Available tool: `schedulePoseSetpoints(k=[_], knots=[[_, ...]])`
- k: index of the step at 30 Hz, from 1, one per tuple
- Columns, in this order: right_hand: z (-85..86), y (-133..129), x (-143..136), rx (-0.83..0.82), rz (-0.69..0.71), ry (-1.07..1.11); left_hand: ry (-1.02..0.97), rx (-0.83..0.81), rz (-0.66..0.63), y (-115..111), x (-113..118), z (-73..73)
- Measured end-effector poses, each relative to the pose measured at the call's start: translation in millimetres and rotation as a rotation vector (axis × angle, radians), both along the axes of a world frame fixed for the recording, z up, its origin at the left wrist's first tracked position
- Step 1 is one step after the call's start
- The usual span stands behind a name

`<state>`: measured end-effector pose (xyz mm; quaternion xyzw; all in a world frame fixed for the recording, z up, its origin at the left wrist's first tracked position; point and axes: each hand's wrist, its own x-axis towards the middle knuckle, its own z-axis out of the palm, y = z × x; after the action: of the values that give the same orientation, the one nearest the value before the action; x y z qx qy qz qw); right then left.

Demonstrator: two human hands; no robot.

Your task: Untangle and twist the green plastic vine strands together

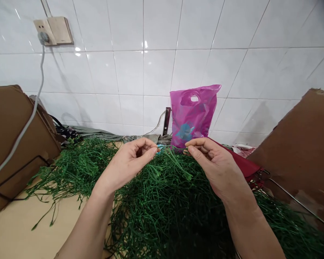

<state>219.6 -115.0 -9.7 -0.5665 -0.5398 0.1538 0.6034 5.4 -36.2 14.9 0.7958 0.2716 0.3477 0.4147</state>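
Observation:
Both hands are raised in front of me over a large heap of thin green plant stems (148, 205) that look like plastic. A thin green stem (179, 162) is stretched between them, its branches hanging down toward the heap. My left hand (129, 158) pinches one end between thumb and forefinger. Its other fingers are curled in. The opposite end is pinched by the thumb and forefinger of my right hand (216, 163). Small bud-like tips show on the hanging branches.
Behind the heap a purple plastic bag (190, 115) stands against the white tiled wall (129, 72). Cardboard boxes rise at the left (10, 133) and right (299, 158). A grey cable (39, 97) hangs from the socket. Red fabric (243, 163) lies by the right box.

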Motion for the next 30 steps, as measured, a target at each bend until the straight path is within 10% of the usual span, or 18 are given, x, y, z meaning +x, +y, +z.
schedulePoseSetpoints(k=[6, 15, 30], knots=[[10.4, -12, -8, 0.08, -0.221, -0.163, 0.007, 0.059, 0.058, -2, 1, 1.4], [10.9, -11, -26, 0.076, 0.052, -0.344, 0.025, 0.123, 0.03, -3, 3, -1.4], [3.8, 0, -26, -0.146, 0.426, 0.325, 0.058, 0.169, 0.072, -1, 4, -1.3]])
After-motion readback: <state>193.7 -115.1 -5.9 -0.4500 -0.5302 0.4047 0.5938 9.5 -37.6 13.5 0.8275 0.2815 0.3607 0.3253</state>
